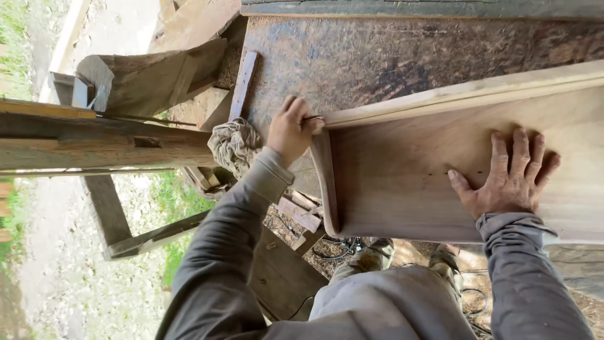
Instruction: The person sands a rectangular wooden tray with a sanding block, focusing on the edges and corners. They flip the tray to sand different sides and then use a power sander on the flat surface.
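Nearest the camera are the person's grey sleeves and lap; below them lie the dirt floor and a dark cable (336, 252); the hands work well apart, one at each end of the visible stretch of a pale wooden panel (409, 189).

The right hand (509, 182) lies flat on the panel's broad face, fingers spread and palm down; it grips nothing, and I judge it presses there to pin the wood against slipping; a short row of small dark marks sits just beside its thumb.

The left hand (290, 129) is at the panel's near-left corner, where the curved end trim meets the long raised edge strip (465, 91); its fingers are curled around something thin and dark at that joint, perhaps a pencil or small tool, too small to tell; so it is closed on that, seemingly to work the corner while the other hand steadies.

The panel rests on the worn, dark tabletop (390, 56), covering its near right part and overhanging the near edge toward the lap; a crumpled cloth (234, 146) lies just left of the left wrist, at the tabletop's left edge; farther left stand rough timber beams (94, 138), grass beyond.
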